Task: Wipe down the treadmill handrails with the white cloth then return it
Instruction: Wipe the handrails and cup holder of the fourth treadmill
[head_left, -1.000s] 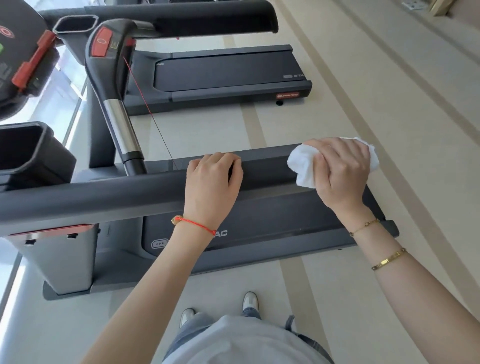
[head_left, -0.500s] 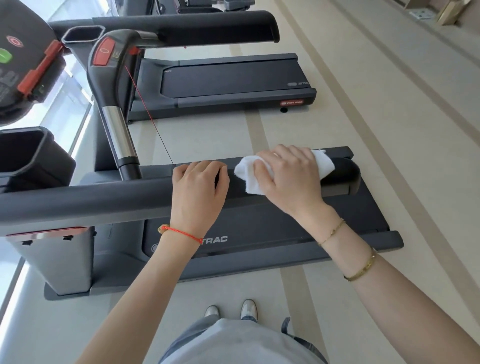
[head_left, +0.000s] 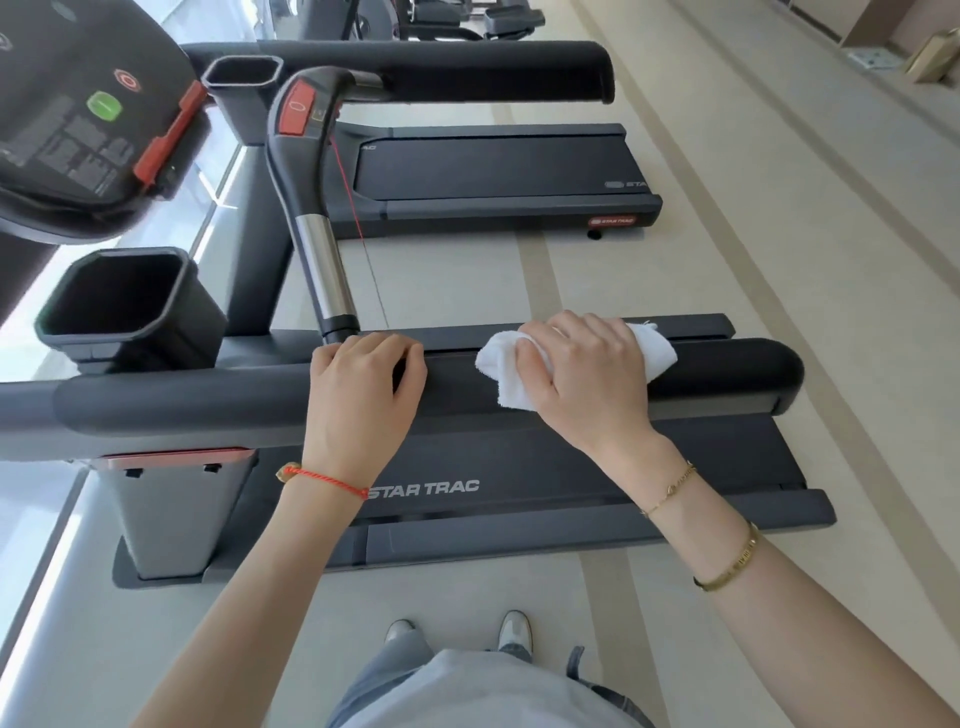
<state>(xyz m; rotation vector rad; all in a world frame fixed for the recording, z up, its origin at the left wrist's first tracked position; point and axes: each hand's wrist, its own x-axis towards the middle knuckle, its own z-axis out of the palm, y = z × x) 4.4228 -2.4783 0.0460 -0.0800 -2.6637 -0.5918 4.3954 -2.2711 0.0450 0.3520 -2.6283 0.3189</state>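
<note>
A thick black padded handrail (head_left: 197, 402) runs left to right across the middle of the view, ending in a rounded tip at the right. My left hand (head_left: 358, 400) is wrapped over the rail near its middle. My right hand (head_left: 587, 379) presses a bunched white cloth (head_left: 501, 364) onto the rail's top, a little right of my left hand. The cloth pokes out on both sides of my fingers. The far handrail (head_left: 441, 67) lies parallel at the top of the view, with nothing touching it.
Below the rail lies the treadmill deck (head_left: 519, 514) marked STAR TRAC. A cup holder (head_left: 130, 306) and the console (head_left: 78, 135) sit at the left. A curved centre bar with a red button (head_left: 306, 171) rises between the rails. A second treadmill (head_left: 493, 166) stands beyond. My feet (head_left: 457, 631) are on beige floor.
My right hand slid the cloth leftward from the rail's right tip toward my left hand, then a little back to the right. My left hand kept its grip on the rail.
</note>
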